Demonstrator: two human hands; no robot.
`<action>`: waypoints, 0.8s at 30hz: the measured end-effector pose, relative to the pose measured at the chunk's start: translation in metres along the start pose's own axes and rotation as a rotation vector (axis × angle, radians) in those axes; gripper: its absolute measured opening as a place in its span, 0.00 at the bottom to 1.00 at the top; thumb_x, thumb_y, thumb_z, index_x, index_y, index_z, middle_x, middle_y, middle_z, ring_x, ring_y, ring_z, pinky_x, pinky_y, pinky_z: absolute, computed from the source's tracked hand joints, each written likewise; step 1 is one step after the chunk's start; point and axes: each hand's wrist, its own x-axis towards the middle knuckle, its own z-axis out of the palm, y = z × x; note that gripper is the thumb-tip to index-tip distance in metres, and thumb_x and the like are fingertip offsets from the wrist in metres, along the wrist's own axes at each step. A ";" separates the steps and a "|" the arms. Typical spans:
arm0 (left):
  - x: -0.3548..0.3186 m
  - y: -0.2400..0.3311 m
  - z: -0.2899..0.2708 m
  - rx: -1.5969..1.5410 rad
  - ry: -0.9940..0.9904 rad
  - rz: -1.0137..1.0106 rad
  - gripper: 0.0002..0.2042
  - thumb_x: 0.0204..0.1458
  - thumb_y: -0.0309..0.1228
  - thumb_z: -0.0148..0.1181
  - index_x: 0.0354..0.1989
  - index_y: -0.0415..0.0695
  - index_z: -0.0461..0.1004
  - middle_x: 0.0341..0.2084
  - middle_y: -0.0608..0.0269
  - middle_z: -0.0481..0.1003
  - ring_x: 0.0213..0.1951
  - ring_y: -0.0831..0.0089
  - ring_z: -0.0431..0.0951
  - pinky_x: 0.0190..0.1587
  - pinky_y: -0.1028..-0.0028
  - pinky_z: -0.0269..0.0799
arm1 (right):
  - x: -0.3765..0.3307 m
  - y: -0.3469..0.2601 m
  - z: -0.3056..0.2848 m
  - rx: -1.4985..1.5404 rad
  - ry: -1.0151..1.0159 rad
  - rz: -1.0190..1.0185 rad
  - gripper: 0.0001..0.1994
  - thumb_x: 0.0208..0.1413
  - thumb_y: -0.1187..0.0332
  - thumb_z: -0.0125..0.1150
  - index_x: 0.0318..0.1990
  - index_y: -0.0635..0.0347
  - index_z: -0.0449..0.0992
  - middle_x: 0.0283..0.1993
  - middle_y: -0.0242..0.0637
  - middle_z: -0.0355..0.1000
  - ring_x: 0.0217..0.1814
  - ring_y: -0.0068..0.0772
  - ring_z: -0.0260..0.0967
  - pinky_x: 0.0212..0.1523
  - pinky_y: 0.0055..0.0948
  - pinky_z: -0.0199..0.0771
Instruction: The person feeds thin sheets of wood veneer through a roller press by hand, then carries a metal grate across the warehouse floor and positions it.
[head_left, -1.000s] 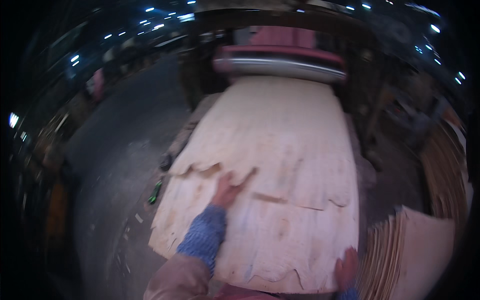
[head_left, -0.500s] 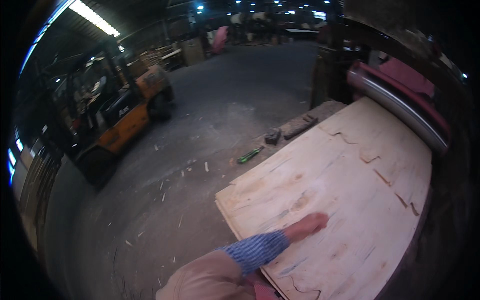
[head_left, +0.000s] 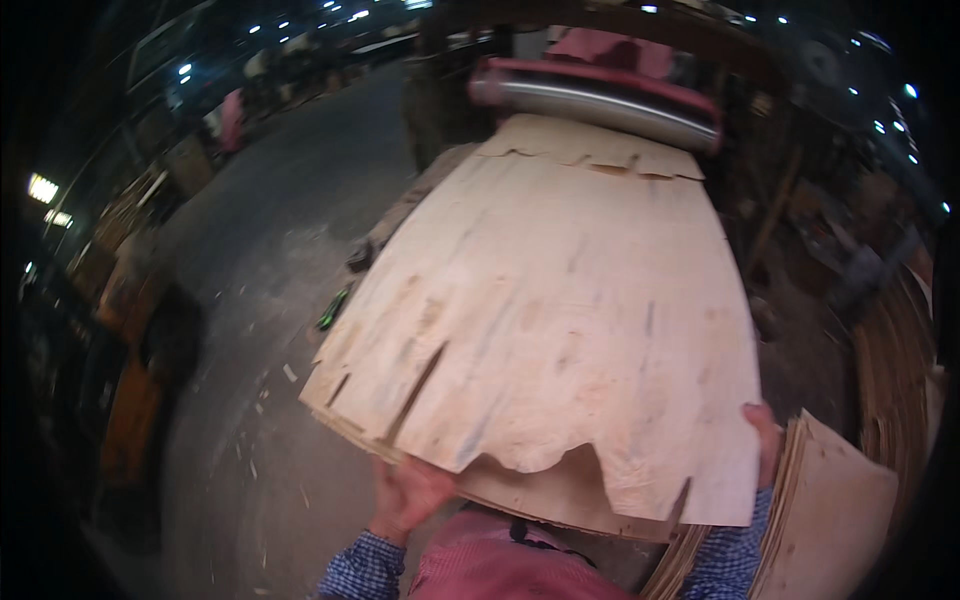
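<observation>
Your left hand [head_left: 405,495] grips veneer sheet [head_left: 560,310] at near edge from below; right hand [head_left: 765,440] clasps its right corner. Roller [head_left: 600,100] beyond far end. Veneer stack [head_left: 830,520] beside right hand.

The head camera now faces the roller [head_left: 600,95] again, after swinging left toward the forklift half a second ago. The left hand [head_left: 405,495], which lay flat on top of the veneer sheet [head_left: 560,320], now grips its near edge from below. The right hand [head_left: 765,440] holds the right corner. The sheet's near edge is now lifted off the stack [head_left: 560,500].
</observation>
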 end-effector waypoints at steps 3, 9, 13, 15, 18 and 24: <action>0.051 0.023 0.024 0.241 0.079 0.201 0.33 0.62 0.53 0.44 0.69 0.43 0.54 0.66 0.53 0.59 0.65 0.54 0.61 0.66 0.54 0.58 | 0.001 0.051 -0.060 -0.244 -0.003 0.020 0.16 0.51 0.68 0.56 0.46 0.67 0.74 0.41 0.42 0.75 0.41 0.34 0.74 0.44 0.30 0.75; 0.054 0.026 0.017 0.071 0.181 -0.052 0.27 0.65 0.41 0.42 0.69 0.44 0.52 0.66 0.54 0.59 0.65 0.53 0.61 0.65 0.49 0.59 | 0.012 0.091 -0.086 -0.065 -0.002 0.234 0.19 0.50 0.73 0.54 0.51 0.69 0.72 0.45 0.43 0.76 0.46 0.39 0.75 0.50 0.33 0.74; 0.059 0.028 -0.015 0.327 0.255 -0.134 0.26 0.61 0.29 0.45 0.68 0.41 0.51 0.64 0.49 0.61 0.63 0.50 0.64 0.63 0.47 0.62 | 0.007 0.087 -0.072 -0.079 0.028 0.215 0.21 0.50 0.74 0.54 0.53 0.70 0.72 0.46 0.45 0.76 0.46 0.40 0.75 0.50 0.32 0.74; 0.054 0.035 -0.012 0.401 0.304 -0.076 0.27 0.57 0.23 0.46 0.67 0.37 0.51 0.62 0.45 0.62 0.61 0.50 0.66 0.62 0.49 0.64 | -0.002 0.075 -0.062 -0.076 0.022 0.161 0.20 0.51 0.74 0.53 0.52 0.71 0.72 0.45 0.45 0.76 0.44 0.38 0.76 0.48 0.32 0.76; 0.038 0.046 0.020 0.488 0.299 0.009 0.27 0.56 0.21 0.45 0.66 0.34 0.52 0.61 0.44 0.64 0.60 0.50 0.68 0.61 0.52 0.67 | -0.026 0.024 -0.026 -0.121 0.020 0.093 0.19 0.51 0.72 0.54 0.51 0.72 0.72 0.44 0.45 0.76 0.43 0.36 0.76 0.46 0.32 0.76; 0.100 0.049 0.044 0.497 0.274 -0.001 0.25 0.55 0.20 0.47 0.63 0.30 0.55 0.57 0.43 0.67 0.57 0.51 0.71 0.59 0.55 0.70 | 0.035 0.034 -0.066 -0.067 0.083 0.032 0.19 0.56 0.63 0.52 0.49 0.69 0.73 0.43 0.43 0.77 0.43 0.35 0.76 0.47 0.31 0.76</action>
